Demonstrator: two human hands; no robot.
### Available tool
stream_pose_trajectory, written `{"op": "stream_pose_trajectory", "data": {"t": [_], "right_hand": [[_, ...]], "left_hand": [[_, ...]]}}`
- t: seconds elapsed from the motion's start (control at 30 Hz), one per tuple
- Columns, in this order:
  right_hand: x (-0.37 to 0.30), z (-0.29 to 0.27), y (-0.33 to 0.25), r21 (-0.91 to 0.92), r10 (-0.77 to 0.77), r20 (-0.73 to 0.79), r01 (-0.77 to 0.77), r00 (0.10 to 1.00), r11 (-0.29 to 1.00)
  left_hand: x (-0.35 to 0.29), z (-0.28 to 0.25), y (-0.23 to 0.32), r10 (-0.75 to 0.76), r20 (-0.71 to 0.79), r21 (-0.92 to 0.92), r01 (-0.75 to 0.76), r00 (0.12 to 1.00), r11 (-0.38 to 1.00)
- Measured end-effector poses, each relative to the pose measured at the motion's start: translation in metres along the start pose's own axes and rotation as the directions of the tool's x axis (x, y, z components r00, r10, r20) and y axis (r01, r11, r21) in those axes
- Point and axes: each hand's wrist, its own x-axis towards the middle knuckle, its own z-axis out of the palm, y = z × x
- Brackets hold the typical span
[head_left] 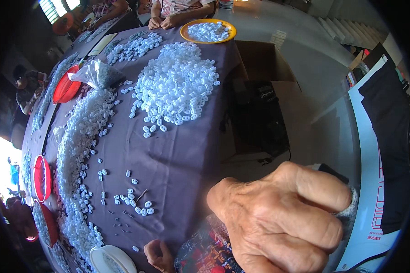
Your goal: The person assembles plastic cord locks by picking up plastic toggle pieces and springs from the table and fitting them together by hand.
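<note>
My right hand (282, 218) is raised close to the camera at the lower right, back of the hand showing. Its fingers are curled; what they hold, if anything, is hidden. Behind the knuckles shows a bit of grey-white knit fabric (349, 210). Low at the table's near edge, my left hand (159, 255) has its fingers bent together, and I cannot make out anything in them. A white bowl (94, 260) stands to its left. Beyond it lie loose small white oval two-holed plastic pieces (144, 211), a thin pin-like stick (142, 194) and tiny dark bits (118, 224).
A large pile of the white pieces (175, 82) covers the far table, with a long heap (75, 136) along the left. A yellow plate (183, 32), red bowls (42, 177) and a plastic bag (98, 75) stand around. Another person's hands (163, 22) are opposite. Right: an open cardboard box (264, 61).
</note>
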Motion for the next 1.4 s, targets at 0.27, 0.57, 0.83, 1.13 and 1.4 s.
{"op": "stream_pose_trajectory", "data": {"t": [0.27, 0.57, 0.83, 1.13, 1.4], "right_hand": [[-0.002, -0.001, 0.000, -0.001, 0.022, 0.036, -0.022, 0.999, 1.000], [-0.003, -0.002, 0.004, 0.043, 0.064, 0.006, -0.064, 0.998, 0.997], [-0.009, 0.006, -0.002, -0.130, 0.079, -0.095, -0.091, 0.992, 0.987], [0.000, -0.013, 0.009, -0.154, 0.004, -0.013, -0.006, 1.000, 0.988], [-0.003, 0.034, 0.047, -0.033, -0.015, -0.683, -0.010, 0.731, 0.999]], "left_hand": [[0.001, 0.010, -0.008, 0.028, 0.026, -0.039, -0.027, 0.999, 0.999], [-0.005, 0.012, -0.015, 0.037, 0.009, -0.066, -0.037, 0.999, 0.997], [-0.012, 0.008, -0.013, 0.042, 0.006, -0.072, -0.041, 0.999, 0.997], [-0.017, 0.008, 0.011, 0.067, 0.010, -0.074, -0.066, 0.998, 0.995], [-0.010, 0.008, 0.033, 0.065, -0.097, 0.042, -0.061, 0.993, 0.997]]}}
